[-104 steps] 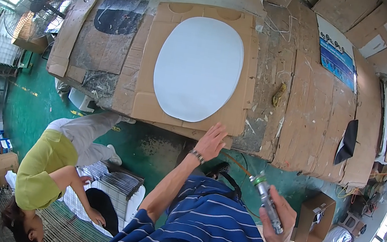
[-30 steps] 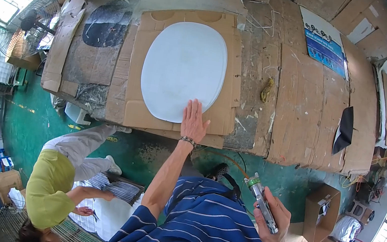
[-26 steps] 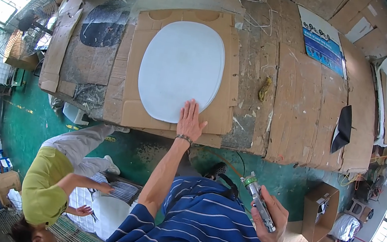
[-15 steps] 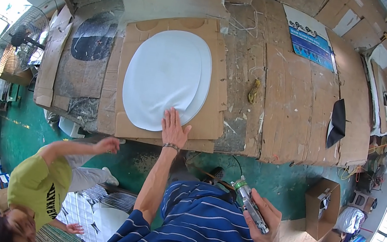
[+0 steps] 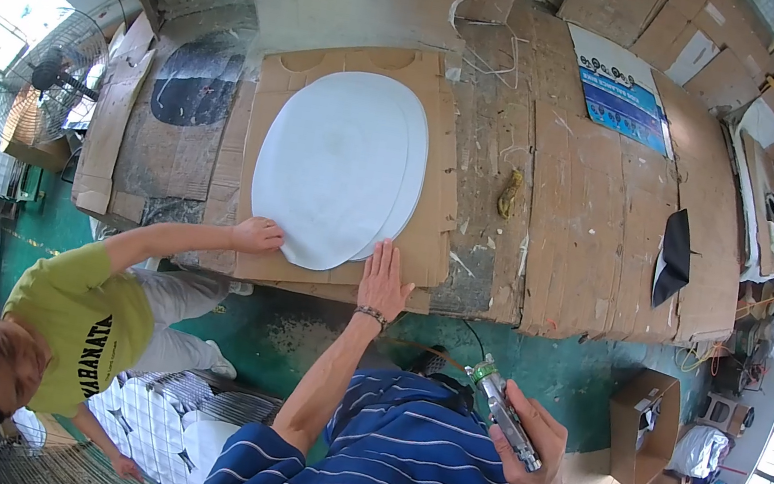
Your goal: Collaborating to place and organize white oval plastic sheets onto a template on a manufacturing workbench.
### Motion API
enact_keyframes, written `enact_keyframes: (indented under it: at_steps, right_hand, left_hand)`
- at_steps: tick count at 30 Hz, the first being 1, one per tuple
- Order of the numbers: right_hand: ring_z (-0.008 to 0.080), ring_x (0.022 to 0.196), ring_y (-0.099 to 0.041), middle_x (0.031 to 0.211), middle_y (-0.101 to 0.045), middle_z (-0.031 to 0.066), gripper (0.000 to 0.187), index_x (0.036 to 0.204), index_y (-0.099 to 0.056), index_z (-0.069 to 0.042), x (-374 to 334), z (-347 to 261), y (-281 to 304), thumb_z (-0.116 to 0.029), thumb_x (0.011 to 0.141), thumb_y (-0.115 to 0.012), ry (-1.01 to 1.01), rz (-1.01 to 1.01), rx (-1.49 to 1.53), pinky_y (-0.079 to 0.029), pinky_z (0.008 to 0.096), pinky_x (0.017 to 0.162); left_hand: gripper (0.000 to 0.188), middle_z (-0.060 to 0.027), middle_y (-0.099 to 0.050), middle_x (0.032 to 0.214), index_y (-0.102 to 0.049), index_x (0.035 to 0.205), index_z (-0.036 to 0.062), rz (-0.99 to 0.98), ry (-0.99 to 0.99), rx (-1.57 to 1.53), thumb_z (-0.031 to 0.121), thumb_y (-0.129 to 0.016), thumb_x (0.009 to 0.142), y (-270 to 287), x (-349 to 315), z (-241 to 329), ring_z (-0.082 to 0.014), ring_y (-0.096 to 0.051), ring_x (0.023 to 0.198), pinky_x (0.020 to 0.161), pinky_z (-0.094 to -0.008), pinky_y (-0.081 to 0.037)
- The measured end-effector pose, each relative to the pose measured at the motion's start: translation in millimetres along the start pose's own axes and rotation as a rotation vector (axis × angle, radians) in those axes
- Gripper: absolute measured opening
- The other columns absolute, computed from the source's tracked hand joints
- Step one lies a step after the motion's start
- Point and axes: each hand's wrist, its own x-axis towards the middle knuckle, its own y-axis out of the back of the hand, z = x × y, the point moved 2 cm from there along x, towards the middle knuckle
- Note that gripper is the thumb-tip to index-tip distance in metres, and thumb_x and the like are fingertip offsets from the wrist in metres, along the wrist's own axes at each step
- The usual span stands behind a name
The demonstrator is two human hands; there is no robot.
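Two large white oval sheets (image 5: 339, 163) lie overlapped, the top one shifted left of the lower one, on a brown cardboard sheet (image 5: 442, 180). My left hand (image 5: 385, 282) is open, fingers stretched out and touching the near right edge of the ovals. In my right hand (image 5: 532, 443) is a silver metal tool with a green end (image 5: 504, 411), held by my side away from the table. A co-worker's hand (image 5: 258, 235) is at the near left edge of the top oval; its fingertips are hard to make out.
The co-worker in a yellow-green shirt (image 5: 81, 320) stands at the left. Cardboard covers the long table (image 5: 569, 241), which bears a black folded piece (image 5: 674, 259) and a yellowish crumpled scrap (image 5: 510, 194). An open carton (image 5: 644, 425) stands on the floor at right; a fan (image 5: 49, 77) is far left.
My left hand has slid right, to the ovals' near right edge. The co-worker's hand has reached onto the near left edge. The wrinkle in the top oval has flattened out.
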Motion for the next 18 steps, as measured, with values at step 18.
enact_keyframes:
  at_steps: [18]
  right_hand:
    - [0.0247, 0.084, -0.071, 0.100, -0.072, 0.0175, 0.057, 0.144, -0.060, 0.003, -1, -11, -6, 0.003, 0.088, -0.074, -0.033, -0.028, -0.016, -0.056, 0.0316, 0.077]
  left_hand:
    - [0.063, -0.0205, -0.039, 0.163, -0.047, 0.150, 0.0003, 0.246, -0.146, -0.230, 0.022, -0.069, 0.095, 17, -3, -13, -0.0405, -0.037, 0.151, 0.120, -0.0534, -0.035]
